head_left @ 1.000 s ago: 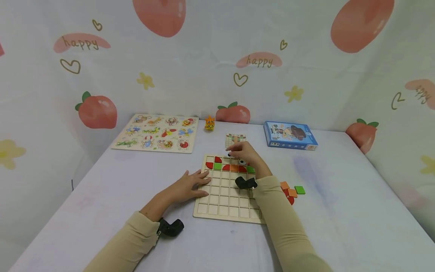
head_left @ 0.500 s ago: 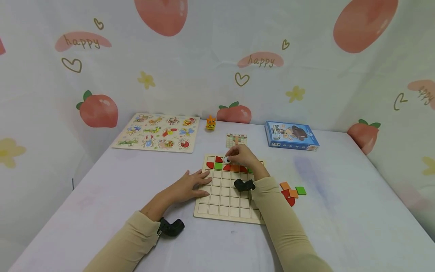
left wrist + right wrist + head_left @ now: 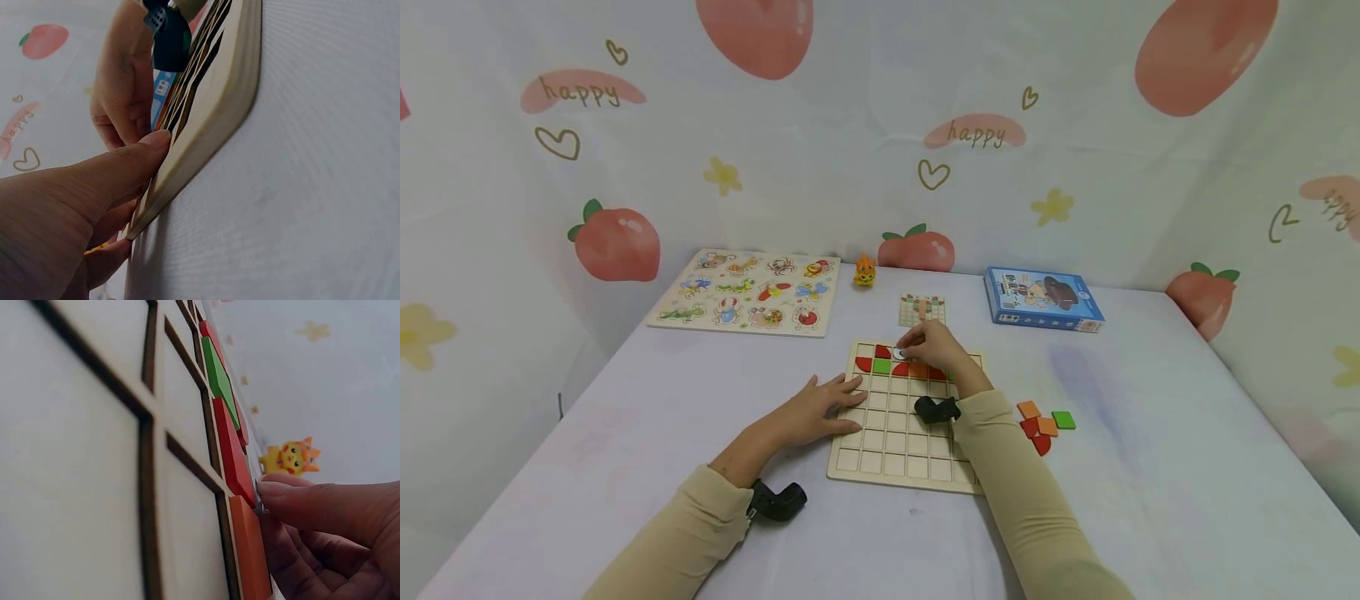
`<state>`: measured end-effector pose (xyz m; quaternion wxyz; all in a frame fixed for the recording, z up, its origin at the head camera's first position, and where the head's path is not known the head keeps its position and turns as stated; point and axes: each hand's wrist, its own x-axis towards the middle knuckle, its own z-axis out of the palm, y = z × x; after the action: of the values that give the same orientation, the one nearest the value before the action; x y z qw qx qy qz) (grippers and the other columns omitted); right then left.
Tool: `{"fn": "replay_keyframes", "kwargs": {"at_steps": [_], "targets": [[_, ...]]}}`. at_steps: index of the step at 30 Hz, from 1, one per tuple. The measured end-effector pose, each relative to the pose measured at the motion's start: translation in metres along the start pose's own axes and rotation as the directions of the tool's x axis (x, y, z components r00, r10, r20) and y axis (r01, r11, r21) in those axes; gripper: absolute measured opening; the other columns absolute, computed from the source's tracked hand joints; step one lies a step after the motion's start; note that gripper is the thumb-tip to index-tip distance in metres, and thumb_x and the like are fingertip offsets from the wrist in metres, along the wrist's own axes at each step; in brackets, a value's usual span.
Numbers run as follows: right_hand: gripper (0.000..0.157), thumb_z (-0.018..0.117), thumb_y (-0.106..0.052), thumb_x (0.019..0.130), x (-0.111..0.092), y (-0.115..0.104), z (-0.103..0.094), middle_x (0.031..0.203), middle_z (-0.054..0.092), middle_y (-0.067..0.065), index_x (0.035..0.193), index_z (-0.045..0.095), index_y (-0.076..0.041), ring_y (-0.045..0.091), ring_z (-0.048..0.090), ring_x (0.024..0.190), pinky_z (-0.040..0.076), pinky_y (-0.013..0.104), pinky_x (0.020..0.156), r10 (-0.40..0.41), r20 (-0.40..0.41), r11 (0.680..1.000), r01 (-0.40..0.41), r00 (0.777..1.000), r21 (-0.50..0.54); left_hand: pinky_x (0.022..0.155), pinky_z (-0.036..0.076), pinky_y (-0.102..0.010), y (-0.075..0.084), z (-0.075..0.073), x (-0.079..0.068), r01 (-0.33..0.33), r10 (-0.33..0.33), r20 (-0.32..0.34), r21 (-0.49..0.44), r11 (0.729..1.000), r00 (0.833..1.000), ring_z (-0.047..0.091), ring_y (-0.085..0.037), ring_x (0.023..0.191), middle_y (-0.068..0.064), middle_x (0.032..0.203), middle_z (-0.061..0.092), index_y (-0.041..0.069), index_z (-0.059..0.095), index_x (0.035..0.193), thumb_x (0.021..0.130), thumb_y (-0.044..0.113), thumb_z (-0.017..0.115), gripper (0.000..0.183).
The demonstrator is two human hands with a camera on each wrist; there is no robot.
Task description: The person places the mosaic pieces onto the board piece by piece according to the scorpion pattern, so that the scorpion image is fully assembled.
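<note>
A wooden grid board (image 3: 886,427) lies in front of me, with red, green and orange tiles set along its far rows. My right hand (image 3: 936,343) pinches a round white tile with a dark spot (image 3: 898,354) at the third cell of the farthest row. In the right wrist view, thumb and fingertips meet just behind a red tile (image 3: 230,456), largely hiding the white one. An orange tile (image 3: 250,550) and a green tile (image 3: 219,381) sit in the same row as the red one. My left hand (image 3: 816,412) rests on the board's left edge, fingers extended, its thumb (image 3: 156,139) on the rim.
Loose orange, red and green tiles (image 3: 1063,420) lie right of the board. Behind it are a small pattern card (image 3: 913,311) and a blue box (image 3: 1043,300). An insect puzzle board (image 3: 745,293) and an orange-yellow figurine (image 3: 864,272) stand at the back left.
My right hand has come down and slightly toward me, bringing the white tile to the farthest row. My left hand stays at the board's left edge.
</note>
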<state>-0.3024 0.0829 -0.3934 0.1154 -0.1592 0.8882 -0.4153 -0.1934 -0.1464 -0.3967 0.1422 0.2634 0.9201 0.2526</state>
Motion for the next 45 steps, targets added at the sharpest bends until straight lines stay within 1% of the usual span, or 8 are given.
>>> {"fn": "replay_keyframes", "kwargs": {"at_steps": [4,8,16,20,26,34,39,45], "targets": [[0.018,0.062,-0.004,0.088,-0.003,-0.003,-0.001,0.103,0.068,0.018,0.102,0.070,0.003,0.021,0.065,0.086,0.054,0.027,0.075,0.006,0.004,1.000,-0.005,1.000,-0.020,0.112,0.003,-0.062,0.000,0.000,0.000,0.000,0.000,0.002,-0.003,1.000,1.000,0.017,-0.031,0.144,-0.006,0.152,0.029,0.012,0.046,0.138,0.087,0.040,0.061,0.060],[0.020,0.060,-0.004,0.088,-0.005,-0.004,-0.005,0.107,0.067,0.018,0.106,0.068,0.003,0.023,0.064,0.093,0.053,0.030,0.080,0.013,0.038,0.999,-0.011,0.999,-0.035,0.112,0.003,-0.062,0.000,0.000,0.001,-0.004,0.004,0.004,0.001,1.000,1.000,0.016,-0.031,0.144,-0.007,0.153,0.028,0.012,0.046,0.138,0.087,0.040,0.061,0.060],[0.024,0.063,-0.012,0.088,-0.017,0.002,-0.021,0.111,0.067,0.016,0.109,0.068,-0.001,0.021,0.064,0.095,0.054,0.031,0.079,0.006,0.105,1.000,-0.009,0.994,0.022,0.112,0.003,-0.062,0.001,0.000,0.000,0.013,-0.013,0.007,0.011,1.000,1.000,0.015,-0.030,0.144,-0.006,0.152,0.028,0.012,0.045,0.138,0.087,0.039,0.061,0.060],[0.026,0.064,-0.016,0.088,-0.025,0.006,-0.033,0.114,0.066,0.014,0.110,0.068,-0.003,0.023,0.063,0.101,0.052,0.035,0.086,0.013,0.125,0.999,-0.018,0.992,0.042,0.112,0.006,-0.063,0.005,-0.001,-0.001,0.028,-0.029,0.009,0.029,0.999,1.000,0.017,-0.030,0.144,-0.006,0.152,0.029,0.012,0.046,0.138,0.087,0.038,0.062,0.059],[0.028,0.063,-0.019,0.089,-0.042,0.010,-0.048,0.114,0.066,0.014,0.112,0.068,-0.003,0.023,0.063,0.101,0.050,0.040,0.092,0.055,0.115,0.996,-0.063,0.992,0.061,0.111,0.011,-0.063,0.010,-0.003,-0.002,0.058,-0.059,0.009,0.078,0.995,0.998,0.021,-0.030,0.143,-0.006,0.151,0.031,0.013,0.047,0.138,0.086,0.038,0.063,0.059],[0.029,0.063,-0.024,0.089,-0.066,0.020,-0.064,0.115,0.065,0.014,0.110,0.069,-0.005,0.027,0.061,0.107,0.046,0.047,0.096,0.034,0.112,0.999,-0.035,0.993,0.013,0.110,0.014,-0.064,0.013,-0.002,-0.002,0.056,-0.056,-0.004,0.111,0.992,0.998,0.024,-0.030,0.142,-0.006,0.150,0.033,0.013,0.047,0.137,0.087,0.039,0.062,0.059],[0.032,0.064,-0.029,0.088,-0.082,0.030,-0.079,0.110,0.069,0.010,0.109,0.070,-0.005,0.023,0.062,0.102,0.049,0.045,0.091,0.017,0.098,1.000,-0.015,0.995,-0.020,0.109,0.016,-0.064,0.015,-0.001,-0.003,0.056,-0.054,-0.015,0.130,0.990,0.998,0.026,-0.030,0.141,-0.007,0.150,0.034,0.012,0.048,0.137,0.086,0.039,0.062,0.058],[0.031,0.064,-0.023,0.088,-0.101,0.046,-0.094,0.112,0.067,0.014,0.111,0.068,-0.002,0.022,0.064,0.100,0.049,0.045,0.093,0.104,0.051,0.994,-0.103,0.993,-0.033,0.107,0.018,-0.066,0.016,-0.002,-0.003,0.065,-0.062,-0.027,0.154,0.986,0.998,0.028,-0.030,0.140,-0.007,0.149,0.036,0.012,0.050,0.135,0.087,0.039,0.062,0.057]]}}
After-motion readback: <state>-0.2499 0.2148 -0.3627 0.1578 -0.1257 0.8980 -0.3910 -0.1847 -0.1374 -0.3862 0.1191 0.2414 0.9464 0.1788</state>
